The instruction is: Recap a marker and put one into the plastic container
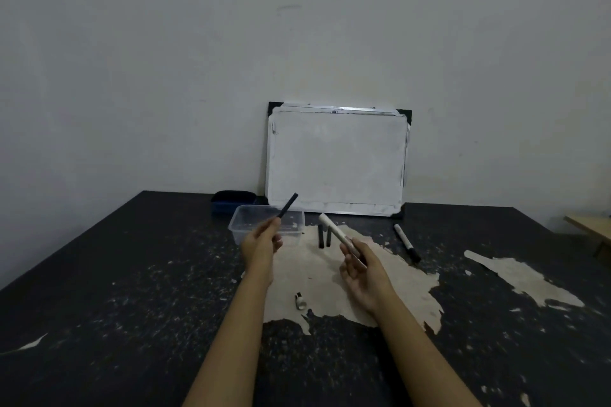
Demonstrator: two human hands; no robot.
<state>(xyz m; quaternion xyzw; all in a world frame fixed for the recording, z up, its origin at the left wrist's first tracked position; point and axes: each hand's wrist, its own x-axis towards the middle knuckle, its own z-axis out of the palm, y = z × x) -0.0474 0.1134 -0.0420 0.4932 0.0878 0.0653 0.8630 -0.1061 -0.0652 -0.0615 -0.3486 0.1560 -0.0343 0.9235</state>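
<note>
The left hand (261,243) pinches a thin black stick (287,205) by its lower end, the stick tilting up over the clear plastic tub (266,225). What lies inside the tub cannot be told. The right hand (363,269) grips a white marker barrel (337,233), angled up and leftward, above the worn pale patch of the dark surface (132,274). Two short black sticks (324,236) lie between the hands. A small white cap (300,301) rests nearer the person, and a capped marker (406,242) lies to the right. A whiteboard (337,158) leans on the wall.
</note>
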